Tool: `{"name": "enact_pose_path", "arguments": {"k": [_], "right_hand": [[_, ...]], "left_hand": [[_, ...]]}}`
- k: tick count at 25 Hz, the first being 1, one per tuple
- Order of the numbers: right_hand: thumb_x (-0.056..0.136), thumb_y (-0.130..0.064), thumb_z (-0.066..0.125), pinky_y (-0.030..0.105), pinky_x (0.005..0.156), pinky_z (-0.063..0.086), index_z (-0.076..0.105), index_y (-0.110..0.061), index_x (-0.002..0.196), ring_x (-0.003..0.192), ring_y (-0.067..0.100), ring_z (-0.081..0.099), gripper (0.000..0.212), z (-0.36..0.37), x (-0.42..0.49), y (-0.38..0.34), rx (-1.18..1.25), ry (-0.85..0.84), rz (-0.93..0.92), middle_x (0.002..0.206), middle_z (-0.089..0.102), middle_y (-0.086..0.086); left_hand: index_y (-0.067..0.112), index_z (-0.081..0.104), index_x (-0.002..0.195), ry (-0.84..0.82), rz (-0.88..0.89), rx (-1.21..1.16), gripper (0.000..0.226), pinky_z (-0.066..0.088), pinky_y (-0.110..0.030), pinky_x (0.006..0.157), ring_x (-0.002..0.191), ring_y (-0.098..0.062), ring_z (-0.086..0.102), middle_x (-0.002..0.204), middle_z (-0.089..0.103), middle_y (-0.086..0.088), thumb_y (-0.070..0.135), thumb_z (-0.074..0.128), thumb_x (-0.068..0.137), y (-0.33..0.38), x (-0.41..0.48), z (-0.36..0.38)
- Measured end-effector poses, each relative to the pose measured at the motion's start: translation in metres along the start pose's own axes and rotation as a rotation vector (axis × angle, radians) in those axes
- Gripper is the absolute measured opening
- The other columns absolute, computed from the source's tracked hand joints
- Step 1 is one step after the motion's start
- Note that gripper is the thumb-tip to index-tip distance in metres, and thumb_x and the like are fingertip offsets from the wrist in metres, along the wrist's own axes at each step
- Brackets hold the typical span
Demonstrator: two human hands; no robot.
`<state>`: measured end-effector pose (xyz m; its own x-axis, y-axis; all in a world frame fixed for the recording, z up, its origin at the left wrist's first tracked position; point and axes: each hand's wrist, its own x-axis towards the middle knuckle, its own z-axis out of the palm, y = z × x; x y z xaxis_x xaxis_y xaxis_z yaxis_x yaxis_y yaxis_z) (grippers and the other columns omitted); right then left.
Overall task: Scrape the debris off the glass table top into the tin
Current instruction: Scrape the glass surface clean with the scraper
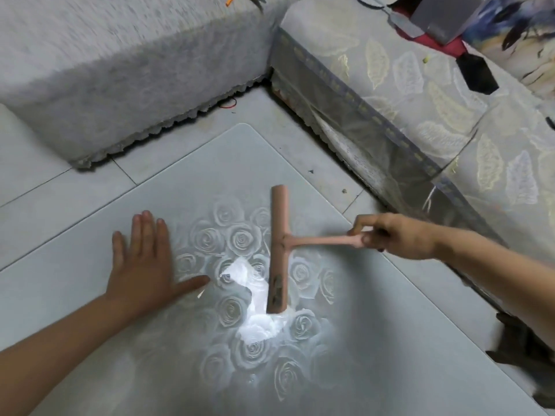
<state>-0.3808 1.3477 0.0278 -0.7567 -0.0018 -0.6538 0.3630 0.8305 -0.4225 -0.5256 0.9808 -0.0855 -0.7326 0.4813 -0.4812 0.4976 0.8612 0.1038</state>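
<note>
Left of my right hand [396, 237], which pinches the scraper [279, 250] by its handle tip, the blade may twist and skip toward my flat left hand [141, 265].

A grey fuzzy sofa block [120, 70] fills the upper left, its ragged lower hem meeting the pale tiled floor [60, 205]. A thin red loop [228, 103] lies on the tiles just beside that hem. To the right runs a second sofa [435, 121] under a leaf-patterned cover. On its top sit a grey box [441, 16], red cloth [444, 45] and a dark hexagonal patch [477, 75]. A blurred dark brown shape [522, 349] stands at the lower right
</note>
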Motion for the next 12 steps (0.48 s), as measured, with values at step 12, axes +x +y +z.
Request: {"name": "enact_pose_path", "arguments": {"k": [12], "right_hand": [[0.094, -0.030, 0.051, 0.029, 0.095, 0.035, 0.055, -0.047, 0.105, 0.093, 0.007, 0.053, 0.020, -0.035, 0.067, -0.073, -0.585, -0.021, -0.051, 0.086, 0.057, -0.022]], "left_hand": [[0.010, -0.056, 0.115, -0.235, -0.070, -0.089, 0.151, -0.016, -0.060, 0.109, 0.126, -0.033, -0.051, 0.125, -0.062, -0.016, 0.104, 0.014, 0.019, -0.043, 0.015, -0.012]]}}
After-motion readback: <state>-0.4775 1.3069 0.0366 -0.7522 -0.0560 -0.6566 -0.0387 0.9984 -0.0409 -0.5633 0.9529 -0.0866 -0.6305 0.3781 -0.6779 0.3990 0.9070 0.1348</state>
